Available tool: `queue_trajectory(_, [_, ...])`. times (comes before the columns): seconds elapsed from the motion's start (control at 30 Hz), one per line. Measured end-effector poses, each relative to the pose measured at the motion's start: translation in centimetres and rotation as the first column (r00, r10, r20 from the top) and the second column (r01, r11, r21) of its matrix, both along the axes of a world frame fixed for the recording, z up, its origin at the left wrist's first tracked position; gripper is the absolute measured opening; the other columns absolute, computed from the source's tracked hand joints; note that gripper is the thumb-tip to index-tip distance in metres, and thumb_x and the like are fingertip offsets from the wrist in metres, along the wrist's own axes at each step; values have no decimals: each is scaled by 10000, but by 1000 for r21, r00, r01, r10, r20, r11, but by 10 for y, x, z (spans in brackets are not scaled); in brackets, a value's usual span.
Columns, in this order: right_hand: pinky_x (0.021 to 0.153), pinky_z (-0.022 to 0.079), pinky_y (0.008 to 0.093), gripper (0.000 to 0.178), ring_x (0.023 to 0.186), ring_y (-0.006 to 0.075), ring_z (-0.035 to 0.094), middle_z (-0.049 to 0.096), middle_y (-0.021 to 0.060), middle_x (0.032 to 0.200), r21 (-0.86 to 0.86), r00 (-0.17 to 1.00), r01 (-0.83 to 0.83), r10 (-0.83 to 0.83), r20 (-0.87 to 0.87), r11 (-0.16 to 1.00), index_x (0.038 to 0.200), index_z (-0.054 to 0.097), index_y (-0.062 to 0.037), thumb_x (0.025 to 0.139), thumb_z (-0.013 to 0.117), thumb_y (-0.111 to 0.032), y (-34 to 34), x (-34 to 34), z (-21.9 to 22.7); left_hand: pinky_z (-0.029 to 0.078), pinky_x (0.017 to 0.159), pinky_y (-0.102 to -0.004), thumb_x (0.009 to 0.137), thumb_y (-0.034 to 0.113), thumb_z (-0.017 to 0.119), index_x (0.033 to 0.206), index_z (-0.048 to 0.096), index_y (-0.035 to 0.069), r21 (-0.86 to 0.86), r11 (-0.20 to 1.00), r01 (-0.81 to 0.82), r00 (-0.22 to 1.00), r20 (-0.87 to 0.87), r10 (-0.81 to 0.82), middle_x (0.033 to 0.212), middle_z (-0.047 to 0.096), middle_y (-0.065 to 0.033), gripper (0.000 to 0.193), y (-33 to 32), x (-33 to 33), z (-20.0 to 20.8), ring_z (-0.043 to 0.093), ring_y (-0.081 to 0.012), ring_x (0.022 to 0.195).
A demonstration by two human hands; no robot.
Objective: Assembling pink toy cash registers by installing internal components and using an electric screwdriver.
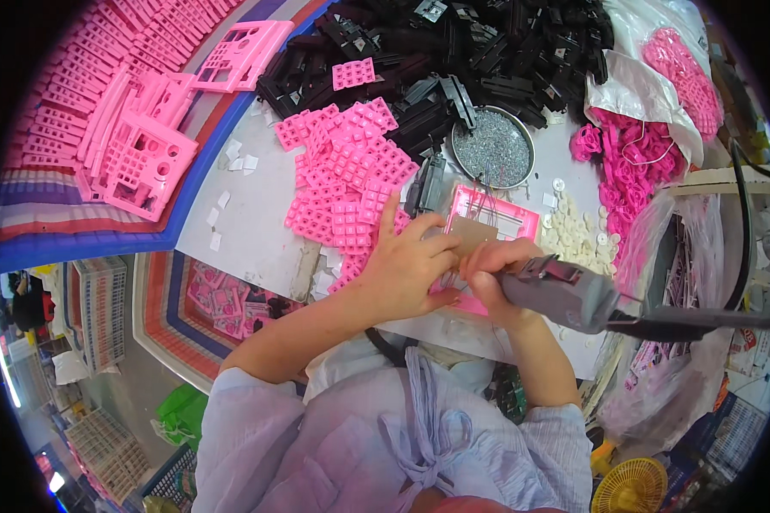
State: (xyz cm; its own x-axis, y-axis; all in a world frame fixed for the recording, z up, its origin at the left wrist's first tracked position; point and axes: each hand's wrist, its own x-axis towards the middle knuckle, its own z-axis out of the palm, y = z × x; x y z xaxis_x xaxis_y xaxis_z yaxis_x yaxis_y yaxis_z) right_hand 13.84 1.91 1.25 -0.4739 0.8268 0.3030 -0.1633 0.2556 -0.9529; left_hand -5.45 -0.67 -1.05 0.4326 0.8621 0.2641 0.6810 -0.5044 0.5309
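Note:
A pink plastic casing point(522, 224) lies in front of me on the white table, with a small brown circuit board point(473, 231) and thin wires at its middle. My left hand point(411, 263) is curled over its left side, thumb at the near edge and index finger stretched toward the pink keypads point(351, 224). In my right hand point(503, 267) is a grey electric screwdriver point(565, 295), its body pointing off to the right. Its tip is hidden behind my fingers. A black part with a metal plate point(428, 186) lies just beyond my left fingers.
A round dish of small silver screws point(493, 147) stands beyond the casing. Black parts point(522, 51) are heaped at the back. White round pieces point(577, 229) and pink strands point(637, 171) lie right. Pink casings point(150, 167) fill a striped tray at left. A black cable point(742, 231) hangs right.

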Motion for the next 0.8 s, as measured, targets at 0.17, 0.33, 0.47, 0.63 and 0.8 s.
queue_trajectory(0.17, [643,502,373,214,655,181,534,575,104,762,70,999,-37,37,13,997,1012,472,-51,912,661,-40,7,-1,-4,59,1123,-696,704,364,779,1091,666,116,-52,999,15,999,36,-14,1188,630,-32,474,-4,-1,3,504,-271,1245])
queue_trajectory(0.33, [656,523,326,281,706,167,602,611,82,785,-99,972,-20,-4,-237,995,1053,516,-36,858,718,-53,17,14,5,241,1060,-608,715,326,792,1010,613,81,-48,997,59,993,101,-54,1047,597,-96,424,-22,-3,16,549,-309,1132])
queue_trajectory(0.47, [758,525,316,525,828,178,629,632,88,903,-45,946,183,-189,-264,982,1264,449,8,822,732,-18,31,33,36,428,857,-472,732,326,808,944,614,78,-105,989,-104,995,-9,104,940,590,-110,379,-51,-3,10,598,-318,960])
queue_trajectory(0.63, [901,463,324,857,1022,219,586,591,142,1203,408,775,441,-569,277,800,1492,265,48,789,747,-30,13,40,57,470,680,-422,791,282,775,853,643,82,-247,944,-221,975,-37,219,814,617,-95,247,-68,1,-14,622,-302,774])
queue_trajectory(0.8, [711,531,353,307,843,273,632,640,103,1025,493,783,13,-316,536,870,1066,669,-71,767,735,-92,-11,48,11,485,685,-437,825,191,732,849,652,62,-331,922,-203,973,37,228,794,622,-91,154,-63,-12,13,629,-318,757])
